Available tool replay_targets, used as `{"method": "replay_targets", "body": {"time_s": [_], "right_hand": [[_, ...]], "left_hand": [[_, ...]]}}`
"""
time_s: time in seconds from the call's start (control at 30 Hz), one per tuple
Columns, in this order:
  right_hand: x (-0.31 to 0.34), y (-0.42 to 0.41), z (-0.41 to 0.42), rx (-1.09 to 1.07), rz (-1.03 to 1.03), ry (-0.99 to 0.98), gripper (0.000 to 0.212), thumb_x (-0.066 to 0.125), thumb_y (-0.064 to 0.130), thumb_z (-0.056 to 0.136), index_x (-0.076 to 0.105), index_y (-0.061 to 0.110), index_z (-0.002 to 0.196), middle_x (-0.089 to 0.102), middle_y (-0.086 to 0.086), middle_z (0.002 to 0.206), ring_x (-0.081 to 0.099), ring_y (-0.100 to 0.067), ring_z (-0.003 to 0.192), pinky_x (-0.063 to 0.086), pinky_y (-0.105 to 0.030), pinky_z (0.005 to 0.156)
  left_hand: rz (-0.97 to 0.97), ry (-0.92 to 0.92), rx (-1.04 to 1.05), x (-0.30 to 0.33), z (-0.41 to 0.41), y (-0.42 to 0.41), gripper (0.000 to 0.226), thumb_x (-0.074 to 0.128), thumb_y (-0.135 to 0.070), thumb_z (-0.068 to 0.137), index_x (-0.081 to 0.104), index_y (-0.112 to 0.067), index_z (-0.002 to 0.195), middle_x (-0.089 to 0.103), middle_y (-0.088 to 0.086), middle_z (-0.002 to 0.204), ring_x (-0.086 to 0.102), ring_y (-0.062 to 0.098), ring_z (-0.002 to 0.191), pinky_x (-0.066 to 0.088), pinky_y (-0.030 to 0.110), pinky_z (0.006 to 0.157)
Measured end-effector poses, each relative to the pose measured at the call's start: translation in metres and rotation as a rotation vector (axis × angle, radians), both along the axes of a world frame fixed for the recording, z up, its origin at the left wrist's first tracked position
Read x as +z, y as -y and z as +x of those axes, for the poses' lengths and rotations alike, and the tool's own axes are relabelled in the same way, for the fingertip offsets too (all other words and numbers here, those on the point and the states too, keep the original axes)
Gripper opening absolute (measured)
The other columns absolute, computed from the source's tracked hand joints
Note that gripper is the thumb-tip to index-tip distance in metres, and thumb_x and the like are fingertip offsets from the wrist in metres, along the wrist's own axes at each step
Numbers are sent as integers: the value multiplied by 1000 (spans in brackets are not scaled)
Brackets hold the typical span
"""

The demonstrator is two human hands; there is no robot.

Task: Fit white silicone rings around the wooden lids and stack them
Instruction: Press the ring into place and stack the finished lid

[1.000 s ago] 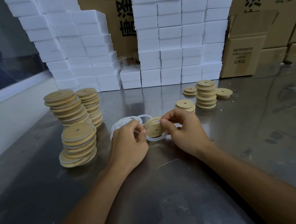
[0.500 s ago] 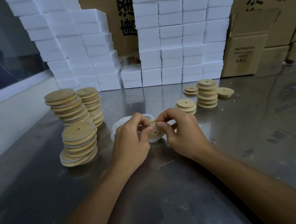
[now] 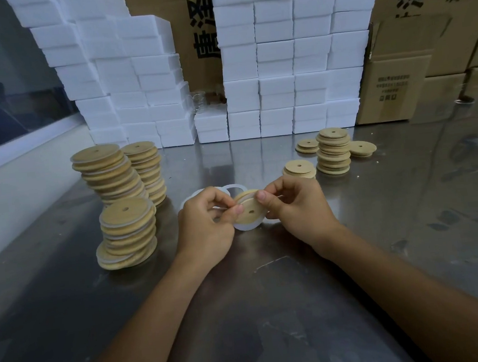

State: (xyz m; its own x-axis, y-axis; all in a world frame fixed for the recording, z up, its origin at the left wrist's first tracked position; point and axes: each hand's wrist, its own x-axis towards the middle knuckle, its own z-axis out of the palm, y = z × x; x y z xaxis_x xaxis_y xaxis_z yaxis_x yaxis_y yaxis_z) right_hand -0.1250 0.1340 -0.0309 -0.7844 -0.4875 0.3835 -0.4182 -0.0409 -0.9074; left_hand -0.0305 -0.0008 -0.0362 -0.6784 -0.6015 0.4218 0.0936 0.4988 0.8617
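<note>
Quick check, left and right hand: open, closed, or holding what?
Left hand: closed, pinching the wooden lid and its white silicone ring.
Right hand: closed, pinching the same lid's other edge.

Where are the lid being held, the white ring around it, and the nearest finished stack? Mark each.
held wooden lid [image 3: 249, 211], head view, face near its hole.
white silicone ring [image 3: 243, 226], head view, lower edge below the lid.
nearest finished stack [image 3: 125, 212], head view, top lid's face.

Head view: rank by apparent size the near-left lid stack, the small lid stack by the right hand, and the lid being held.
1. Near-left lid stack, clearly largest.
2. Small lid stack and held lid: look alike, and the held one is nearer the camera, so unranked.
</note>
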Motion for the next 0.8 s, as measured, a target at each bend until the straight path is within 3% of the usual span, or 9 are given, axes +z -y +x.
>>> {"method": "replay_targets", "body": {"time_s": [0.17, 0.27, 0.4, 0.67, 0.73, 0.8], "right_hand": [[1, 0, 1, 27, -76, 139, 11, 73, 11, 85, 68, 8, 77, 71, -7, 73, 67, -11, 65, 58, -24, 60], [2, -1, 1, 42, -84, 138, 11, 74, 13, 85, 69, 7, 78, 73, -6, 72, 68, -10, 65, 58, -23, 60], [0, 0, 2, 41, -32, 118, 15, 74, 21, 85, 68, 8, 80, 75, -10, 78, 72, -20, 74, 62, -32, 68], [-1, -1, 0, -24, -25, 32, 12, 72, 14, 87, 66, 5, 81, 72, -16, 81, 71, -32, 79, 61, -38, 70], [-1, -1, 1, -46, 23, -83, 10, 71, 13, 89, 66, 11, 81, 72, -8, 79, 69, -24, 78, 59, -36, 71], [-1, -1, 4, -47, 63, -197, 9, 68, 12, 91, 67, 14, 82, 69, 3, 78, 65, -10, 76, 54, -24, 69]], "left_hand": [[119, -12, -43, 2, 1, 1, 25, 75, 0, 81, 61, -18, 70, 71, 13, 88, 73, 23, 74, 61, 48, 72], [160, -12, -47, 1, 2, 1, 23, 74, 0, 81, 60, -16, 71, 71, 14, 89, 73, 26, 76, 60, 53, 74], [216, -16, -45, 0, 1, 2, 23, 72, 2, 83, 59, -13, 71, 70, 18, 91, 73, 30, 81, 59, 55, 75], [128, 16, -37, -4, -2, 1, 26, 75, -1, 80, 58, -18, 71, 72, 5, 78, 73, 21, 74, 61, 48, 74], [29, -1, -15, -4, -1, 0, 28, 77, -4, 78, 58, -23, 71, 70, -5, 76, 71, 13, 73, 61, 40, 70], [-81, -33, 1, -4, 0, -2, 25, 78, -11, 78, 59, -26, 74, 68, -14, 77, 68, 4, 75, 58, 25, 64]]}}
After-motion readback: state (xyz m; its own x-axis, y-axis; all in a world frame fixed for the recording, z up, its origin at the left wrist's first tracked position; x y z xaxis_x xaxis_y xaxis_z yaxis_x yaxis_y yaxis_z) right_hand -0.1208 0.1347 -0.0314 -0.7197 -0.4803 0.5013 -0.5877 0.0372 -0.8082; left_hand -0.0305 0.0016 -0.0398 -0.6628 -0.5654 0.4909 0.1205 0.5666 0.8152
